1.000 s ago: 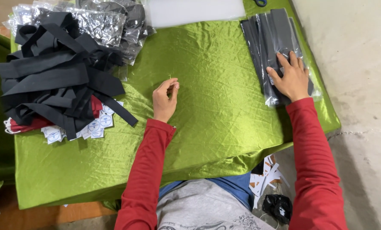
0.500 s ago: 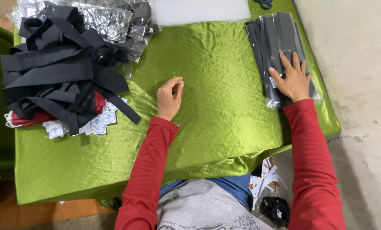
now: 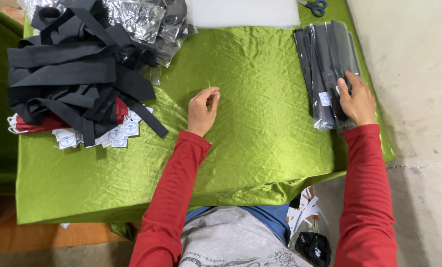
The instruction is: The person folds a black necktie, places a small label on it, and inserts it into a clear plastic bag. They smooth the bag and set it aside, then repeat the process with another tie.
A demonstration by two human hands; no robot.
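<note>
- Since the green satin cloth (image 3: 260,148) over the table looks slick and creased, I judge that anything set on it will slide easily, so I would press down before I pull.
- Heaped at the far left, the pile of black fabric strips (image 3: 77,79) looks soft, limp and tangled; one strip would likely drag others along.
- At the right edge lies the stack of black strips in clear sleeves (image 3: 327,69), light, floppy and slippery, plastic on plastic. My right hand (image 3: 357,101) rests flat on its near end, fingers spread and holding nothing closed; a pinch at that end seems the best hold.
- Beside the pile sit small round white tags (image 3: 117,133), thin and easily scattered.
- My left hand (image 3: 202,110) rests mid-cloth, fingertips pinched together, possibly on a fine thread, though I cannot tell.
</note>
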